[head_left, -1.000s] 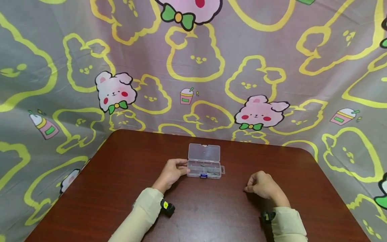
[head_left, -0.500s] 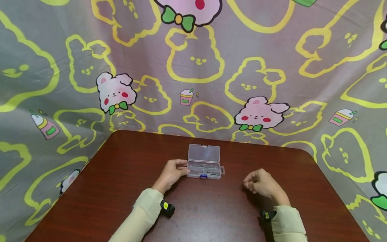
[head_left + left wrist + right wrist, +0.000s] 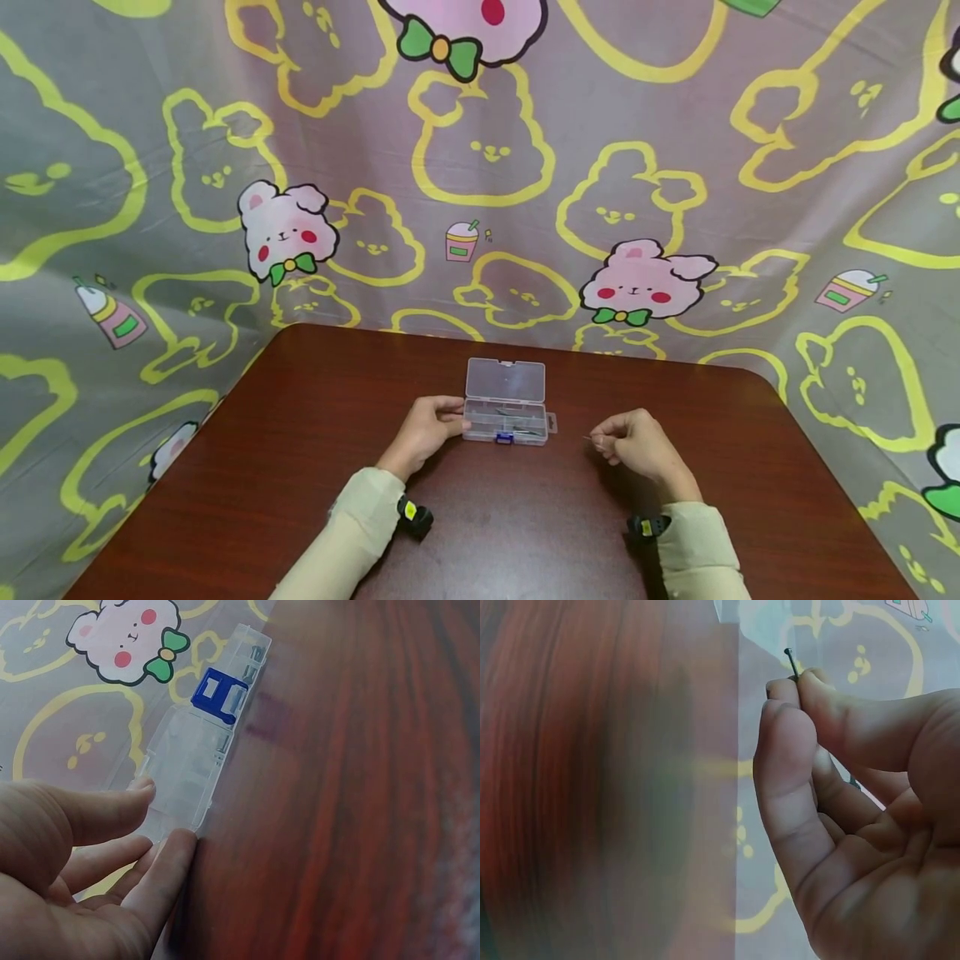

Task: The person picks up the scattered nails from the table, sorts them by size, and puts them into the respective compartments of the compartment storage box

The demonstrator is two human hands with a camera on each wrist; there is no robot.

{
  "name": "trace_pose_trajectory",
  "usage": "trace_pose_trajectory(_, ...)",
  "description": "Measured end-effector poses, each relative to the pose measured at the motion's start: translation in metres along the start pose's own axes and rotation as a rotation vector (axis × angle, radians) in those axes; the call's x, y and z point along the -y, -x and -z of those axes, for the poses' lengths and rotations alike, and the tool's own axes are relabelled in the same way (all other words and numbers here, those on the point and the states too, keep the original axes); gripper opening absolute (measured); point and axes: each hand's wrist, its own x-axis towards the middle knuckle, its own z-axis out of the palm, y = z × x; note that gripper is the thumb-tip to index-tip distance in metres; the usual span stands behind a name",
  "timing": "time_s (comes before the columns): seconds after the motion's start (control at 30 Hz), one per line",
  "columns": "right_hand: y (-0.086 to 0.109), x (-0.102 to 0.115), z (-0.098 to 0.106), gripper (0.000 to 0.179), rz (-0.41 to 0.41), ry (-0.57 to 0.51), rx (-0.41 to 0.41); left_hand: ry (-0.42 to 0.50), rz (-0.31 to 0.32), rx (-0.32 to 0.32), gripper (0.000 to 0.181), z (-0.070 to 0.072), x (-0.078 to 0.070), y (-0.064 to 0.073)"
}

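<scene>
A clear plastic compartment box (image 3: 483,432) stands on the table with its lid (image 3: 506,381) raised at the back. Thin metal pieces (image 3: 528,431) lie inside, too small to tell apart. My left hand (image 3: 424,435) grips the box's left end between thumb and fingers; in the left wrist view a blue latch (image 3: 220,695) sits on the front wall. To the right of the box, my right hand (image 3: 639,447) pinches a small dark nail (image 3: 793,663) between thumb and forefinger, its head end sticking out. The other fingers are curled, and a dark bit shows among them, unclear.
A reddish-brown wooden table (image 3: 480,517) lies under both hands. Behind and on both sides hangs a grey curtain (image 3: 510,225) with cartoon rabbits. A clear hanging tab (image 3: 552,422) juts from the box's right side.
My right hand has risen a little from the tabletop and moved left toward the box, and the nail's end now shows past its fingertips. The left hand and box have stayed put.
</scene>
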Motion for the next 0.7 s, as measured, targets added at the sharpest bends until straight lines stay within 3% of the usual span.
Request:
trace_pose_trajectory(0.2,-0.007,0.003,-0.009,0.007,0.012,-0.050,0.000,-0.004,0.004,-0.003,0.042,0.000,0.001,0.000)
trace_pose_trajectory(0.7,-0.024,0.016,-0.026,0.007,0.030,-0.057,-0.016,-0.004,-0.003,-0.003,0.042,0.000,0.001,0.000)
